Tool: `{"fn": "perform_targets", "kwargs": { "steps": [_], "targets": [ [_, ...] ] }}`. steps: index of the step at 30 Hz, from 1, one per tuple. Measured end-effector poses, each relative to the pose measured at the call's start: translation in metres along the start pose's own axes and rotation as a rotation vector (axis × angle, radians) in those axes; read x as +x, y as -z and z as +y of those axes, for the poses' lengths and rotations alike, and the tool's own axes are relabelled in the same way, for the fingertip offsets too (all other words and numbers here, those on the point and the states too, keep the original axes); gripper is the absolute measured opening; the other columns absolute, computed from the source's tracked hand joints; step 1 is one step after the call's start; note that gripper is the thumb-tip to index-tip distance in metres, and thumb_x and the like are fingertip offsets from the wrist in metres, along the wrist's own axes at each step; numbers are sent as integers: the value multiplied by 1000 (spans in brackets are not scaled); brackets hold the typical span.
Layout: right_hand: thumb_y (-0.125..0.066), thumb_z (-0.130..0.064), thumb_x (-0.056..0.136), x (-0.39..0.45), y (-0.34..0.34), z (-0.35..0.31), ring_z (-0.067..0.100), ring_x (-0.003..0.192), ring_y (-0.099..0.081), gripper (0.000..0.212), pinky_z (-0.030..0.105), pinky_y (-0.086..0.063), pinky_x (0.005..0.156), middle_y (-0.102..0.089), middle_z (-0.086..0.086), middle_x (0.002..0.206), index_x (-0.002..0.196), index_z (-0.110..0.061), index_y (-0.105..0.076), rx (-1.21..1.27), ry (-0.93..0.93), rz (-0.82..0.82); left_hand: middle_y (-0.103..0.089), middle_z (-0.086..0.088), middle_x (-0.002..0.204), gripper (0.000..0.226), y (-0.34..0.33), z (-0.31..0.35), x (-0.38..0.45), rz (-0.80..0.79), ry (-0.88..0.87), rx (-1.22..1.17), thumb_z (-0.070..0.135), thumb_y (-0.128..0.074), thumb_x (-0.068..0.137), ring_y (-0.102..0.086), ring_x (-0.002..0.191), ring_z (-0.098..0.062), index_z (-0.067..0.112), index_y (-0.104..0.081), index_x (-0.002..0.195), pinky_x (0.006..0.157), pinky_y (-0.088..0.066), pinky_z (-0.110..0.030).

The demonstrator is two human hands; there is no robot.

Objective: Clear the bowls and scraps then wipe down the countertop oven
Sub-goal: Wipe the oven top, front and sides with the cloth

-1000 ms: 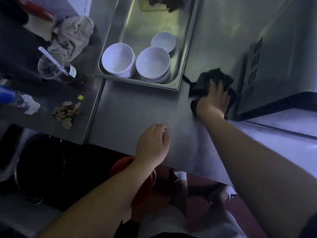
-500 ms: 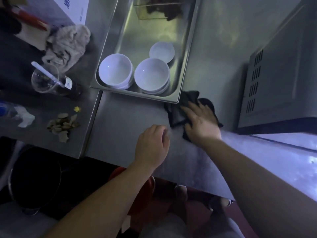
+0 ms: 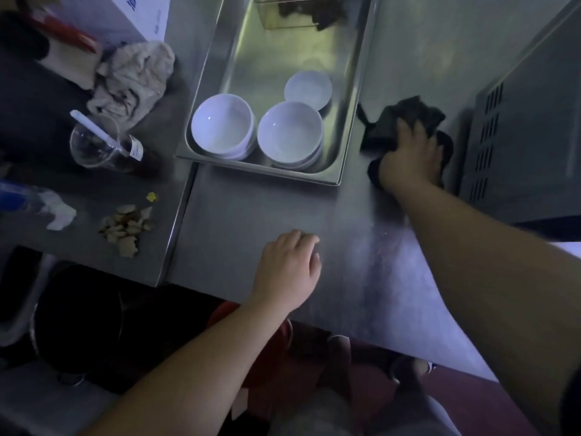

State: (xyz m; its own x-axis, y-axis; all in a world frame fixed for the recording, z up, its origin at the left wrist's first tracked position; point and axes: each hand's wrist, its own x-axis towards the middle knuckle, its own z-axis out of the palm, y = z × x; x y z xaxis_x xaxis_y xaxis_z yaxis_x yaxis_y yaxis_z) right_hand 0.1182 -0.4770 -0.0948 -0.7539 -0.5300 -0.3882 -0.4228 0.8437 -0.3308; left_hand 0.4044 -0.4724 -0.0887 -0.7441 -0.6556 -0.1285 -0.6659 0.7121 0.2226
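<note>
Reaching across the steel table (image 3: pixel 257 212), the right hand (image 3: pixel 408 158) lies palm down with fingers spread on a dark cloth (image 3: pixel 405 116), pressing it flat between the metal tray (image 3: pixel 349 127) and the oven (image 3: pixel 518 146), whose side vents alone show, its far side cut off by the frame. The left hand (image 3: pixel 287 269) rests on the table, fingers loosely curled, holding nothing. Three white bowls (image 3: pixel 289 133) sit in the tray; scraps (image 3: pixel 125 228) lie on the adjoining table, left.

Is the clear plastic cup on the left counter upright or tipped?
Tipped: the clear plastic cup lies on its side, its open mouth toward the camera, white straw sticking out.
</note>
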Motion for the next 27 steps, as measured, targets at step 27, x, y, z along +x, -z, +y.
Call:
{"fn": "perform_targets", "kwargs": {
  "steps": [27],
  "targets": [
    [-43,-39,86,-298,-48,182,27,147,-40,66,46,-39,117,-41,-9,160,152,-36,-44,-320,598,-429,-5,-1,170,66,-8,23,-46,-341,97,-4,41,-43,103,-12,155,-26,23,-17,161,123,-24,-45]
  ]
}}
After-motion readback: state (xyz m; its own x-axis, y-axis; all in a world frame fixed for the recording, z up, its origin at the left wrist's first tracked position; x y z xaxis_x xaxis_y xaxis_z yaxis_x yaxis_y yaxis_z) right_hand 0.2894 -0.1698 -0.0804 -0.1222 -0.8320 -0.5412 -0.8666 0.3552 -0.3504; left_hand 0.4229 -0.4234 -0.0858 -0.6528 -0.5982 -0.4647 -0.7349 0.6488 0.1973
